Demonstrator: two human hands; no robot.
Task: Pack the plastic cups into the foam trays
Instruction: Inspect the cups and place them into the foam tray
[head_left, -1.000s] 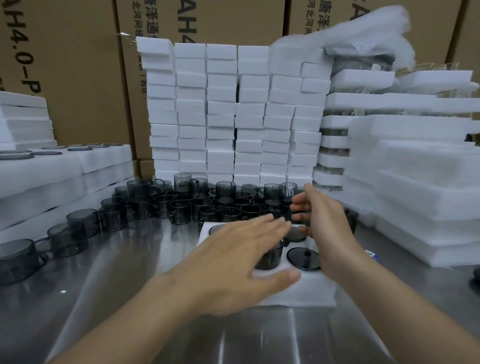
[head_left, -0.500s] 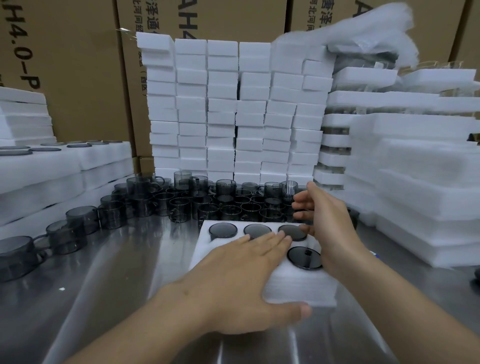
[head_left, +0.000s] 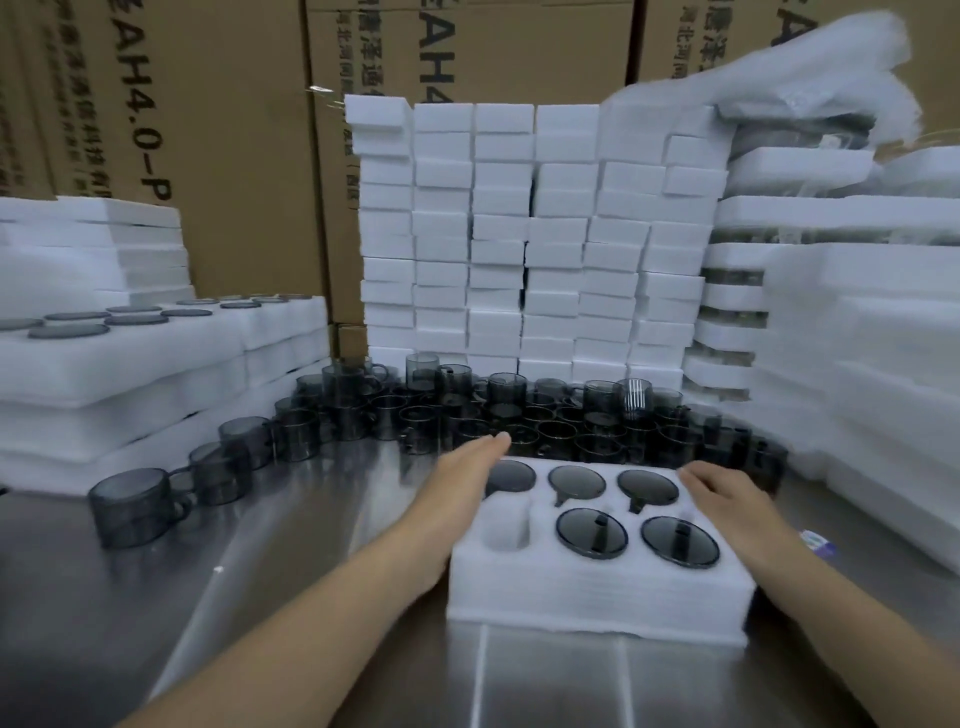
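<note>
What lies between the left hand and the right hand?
In the head view, the foam tray lies between the left hand and the right hand; five dark cups sit in its holes, one hole is empty.

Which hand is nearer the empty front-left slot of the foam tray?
Left. The left hand lies just beside the empty slot, along the left edge of the foam tray; the right hand is at the tray's far right corner, across two filled slots.

Left hand (head_left: 460, 496), right hand (head_left: 727, 501): seemingly flat

Half behind left hand (head_left: 457, 491): corner cup (head_left: 513, 476)
</note>
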